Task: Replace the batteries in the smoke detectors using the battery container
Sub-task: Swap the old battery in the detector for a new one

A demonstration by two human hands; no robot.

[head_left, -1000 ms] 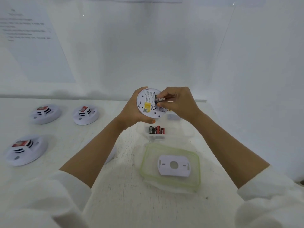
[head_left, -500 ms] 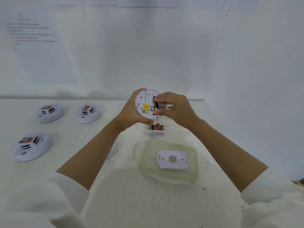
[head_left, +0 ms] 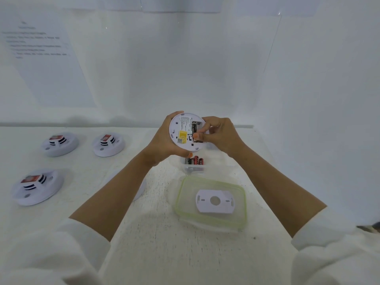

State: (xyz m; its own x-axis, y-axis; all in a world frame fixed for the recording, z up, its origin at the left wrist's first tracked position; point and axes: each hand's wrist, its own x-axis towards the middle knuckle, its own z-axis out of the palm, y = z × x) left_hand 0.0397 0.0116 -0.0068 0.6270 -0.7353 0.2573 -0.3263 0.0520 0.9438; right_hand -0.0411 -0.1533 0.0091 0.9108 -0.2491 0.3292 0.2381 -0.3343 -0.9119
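My left hand [head_left: 164, 140] grips a round white smoke detector [head_left: 182, 132] held up above the table, its back with a yellow sticker facing me. A black battery [head_left: 194, 128] lies in its open compartment. My right hand [head_left: 218, 134] has curled fingers at the compartment, pinching a second battery [head_left: 197, 137] at its lower end. Below the hands stands the clear battery container [head_left: 195, 168] with several red and black batteries [head_left: 195, 160] inside.
The container's green-rimmed lid [head_left: 211, 221] lies near me with a white mounting plate [head_left: 214, 200] on it. Three smoke detectors [head_left: 59, 144] [head_left: 108, 145] [head_left: 37, 187] sit at the left. Another white disc [head_left: 141, 188] peeks from under my left forearm. White walls stand close behind and to the right.
My right hand has brought the battery from across the detector's back down into the compartment. The first black battery now shows uncovered. Both hands stay at much the same height.
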